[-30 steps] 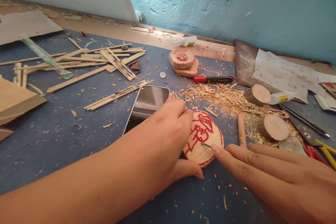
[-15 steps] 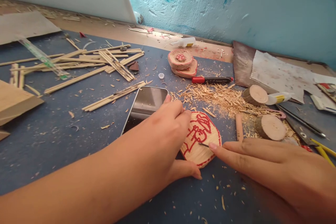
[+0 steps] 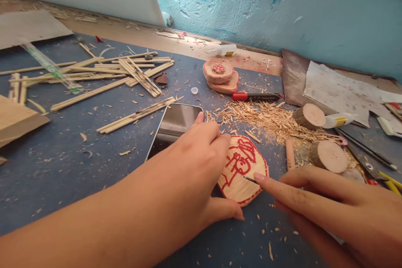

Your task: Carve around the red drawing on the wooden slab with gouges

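A flat wood slice (image 3: 243, 188) lies on the blue table, with a red drawing on its pale face and red marks round its rim. My left hand (image 3: 201, 171) is closed on the slice's left side, thumb at the near edge, fingers bent over the far side. From the right, my right hand (image 3: 317, 205) grips a thin dark metal carving tool (image 3: 250, 180), index finger stretched along its shaft. The tool's tip rests at or just over the wood below the drawn figure. Its handle is hidden in my palm.
A phone (image 3: 171, 125) lies behind my left hand. Wood shavings (image 3: 264, 117), a red marker (image 3: 257, 96) and log pieces (image 3: 328, 156) are beyond the slice. Thin sticks (image 3: 113, 81) are scattered at left. Stacked painted slices (image 3: 219, 71) stand farther back. Pliers (image 3: 389, 182) lie at right.
My right hand has drawn slightly right and nearer, the tool's tip moving away from the red lines. Its lower fingers show more. My left hand still holds the slice.
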`<state>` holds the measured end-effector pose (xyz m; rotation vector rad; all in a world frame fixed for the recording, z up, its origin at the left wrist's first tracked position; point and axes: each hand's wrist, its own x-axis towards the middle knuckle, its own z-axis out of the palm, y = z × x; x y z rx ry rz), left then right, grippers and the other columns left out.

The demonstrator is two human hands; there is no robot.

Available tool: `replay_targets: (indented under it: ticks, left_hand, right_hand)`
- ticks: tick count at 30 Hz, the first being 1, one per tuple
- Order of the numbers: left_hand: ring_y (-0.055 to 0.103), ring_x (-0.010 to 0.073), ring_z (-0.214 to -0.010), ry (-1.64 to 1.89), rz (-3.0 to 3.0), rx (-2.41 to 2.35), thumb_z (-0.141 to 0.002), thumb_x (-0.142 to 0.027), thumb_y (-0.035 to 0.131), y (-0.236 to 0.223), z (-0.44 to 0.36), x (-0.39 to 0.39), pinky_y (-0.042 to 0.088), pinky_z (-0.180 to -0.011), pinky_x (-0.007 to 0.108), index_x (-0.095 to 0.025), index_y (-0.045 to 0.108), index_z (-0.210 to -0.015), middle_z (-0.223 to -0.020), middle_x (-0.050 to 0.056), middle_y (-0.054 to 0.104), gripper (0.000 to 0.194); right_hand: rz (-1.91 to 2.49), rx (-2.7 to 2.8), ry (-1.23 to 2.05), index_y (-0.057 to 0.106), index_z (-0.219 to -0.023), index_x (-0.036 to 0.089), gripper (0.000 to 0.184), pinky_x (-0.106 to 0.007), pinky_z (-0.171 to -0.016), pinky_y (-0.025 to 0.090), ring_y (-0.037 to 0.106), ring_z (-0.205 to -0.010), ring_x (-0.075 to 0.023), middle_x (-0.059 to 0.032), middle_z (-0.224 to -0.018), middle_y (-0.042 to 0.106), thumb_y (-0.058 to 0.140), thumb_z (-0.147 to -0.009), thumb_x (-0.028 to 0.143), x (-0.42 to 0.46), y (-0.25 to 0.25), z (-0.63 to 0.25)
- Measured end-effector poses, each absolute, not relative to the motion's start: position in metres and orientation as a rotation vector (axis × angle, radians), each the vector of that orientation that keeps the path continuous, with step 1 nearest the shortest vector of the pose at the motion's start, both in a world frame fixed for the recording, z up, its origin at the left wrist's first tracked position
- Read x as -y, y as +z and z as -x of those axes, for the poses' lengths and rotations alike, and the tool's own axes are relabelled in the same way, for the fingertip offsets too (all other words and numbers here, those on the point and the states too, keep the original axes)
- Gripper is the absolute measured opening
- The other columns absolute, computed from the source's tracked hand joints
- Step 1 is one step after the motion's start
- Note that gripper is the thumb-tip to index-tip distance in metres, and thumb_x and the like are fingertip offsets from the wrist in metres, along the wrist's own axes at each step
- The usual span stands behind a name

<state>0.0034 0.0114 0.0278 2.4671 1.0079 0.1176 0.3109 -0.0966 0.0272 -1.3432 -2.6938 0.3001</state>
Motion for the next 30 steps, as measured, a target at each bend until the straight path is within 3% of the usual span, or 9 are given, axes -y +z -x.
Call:
replay_targets:
  ticks: [4,9,14,18,23,26,30]
  left_hand:
    - [0.08,0.0535,-0.15,0.111,-2.447,-1.015,-0.08,-0.07,0.124,0.026,-0.003,-0.011,0.055,-0.149,0.08,-0.011,0.094,-0.138,-0.149,0.023,0.086,0.089]
    - [0.082,0.0439,-0.137,0.084,-2.398,-1.02,-0.078,-0.064,0.127,0.027,-0.001,-0.014,0.054,-0.15,0.076,-0.012,0.094,-0.134,-0.135,0.015,0.085,0.083]
    - [0.081,0.0448,-0.14,0.088,-2.425,-1.024,-0.081,-0.066,0.125,0.031,-0.002,-0.01,0.058,-0.146,0.073,-0.013,0.094,-0.138,-0.134,0.015,0.085,0.084]
    - [0.08,0.0478,-0.143,0.1,-2.47,-0.995,-0.084,-0.068,0.123,0.029,0.001,-0.005,0.061,-0.142,0.072,-0.012,0.093,-0.139,-0.136,0.018,0.086,0.084]
    - [0.082,0.0386,-0.123,0.3,-2.444,-0.979,-0.081,-0.061,0.126,0.023,0.006,-0.007,0.072,-0.124,0.058,-0.016,0.09,-0.13,-0.125,0.009,0.081,0.076]
    - [0.081,0.0396,-0.119,0.249,-2.432,-1.004,-0.078,-0.06,0.128,0.024,0.003,-0.009,0.074,-0.117,0.059,-0.014,0.09,-0.124,-0.121,0.01,0.08,0.075]
    - [0.081,0.0397,-0.124,0.231,-2.439,-0.991,-0.08,-0.059,0.127,0.023,0.001,-0.008,0.072,-0.12,0.056,-0.013,0.091,-0.123,-0.123,0.011,0.081,0.072]
  right_hand:
    - [1.35,2.678,0.292,0.061,-0.193,0.035,0.075,-0.023,-0.071,0.075,0.097,-0.093,-0.0191,-0.0028,-0.136,0.097,0.048,-0.123,0.012,0.099,0.02,-0.31]
    - [1.368,2.605,0.298,0.071,-0.181,0.032,0.066,-0.028,-0.083,0.08,0.1,-0.109,-0.0251,-0.0048,-0.143,0.099,0.051,-0.121,0.012,0.105,0.011,-0.304]
    - [1.359,2.463,0.139,0.081,-0.167,0.031,0.06,-0.03,-0.079,0.079,0.1,-0.096,-0.0263,-0.0061,-0.129,0.101,0.053,-0.119,0.011,0.114,0.003,-0.302]
    - [1.374,2.48,0.136,0.082,-0.171,0.03,0.055,-0.033,-0.08,0.08,0.099,-0.1,-0.0291,-0.0072,-0.128,0.101,0.063,-0.12,0.02,0.12,-0.001,-0.31]
    - [1.384,2.517,0.197,0.084,-0.174,0.034,0.062,-0.037,-0.078,0.081,0.097,-0.097,-0.0331,-0.0054,-0.104,0.098,0.084,-0.113,0.042,0.124,-0.005,-0.326]
    - [1.386,2.522,0.216,0.085,-0.173,0.034,0.061,-0.037,-0.078,0.08,0.096,-0.095,-0.0327,-0.0057,-0.101,0.097,0.084,-0.113,0.044,0.124,-0.005,-0.33]
    - [1.386,2.51,0.212,0.082,-0.177,0.033,0.064,-0.036,-0.079,0.08,0.097,-0.096,-0.0324,-0.006,-0.105,0.097,0.083,-0.113,0.039,0.117,-0.002,-0.319]
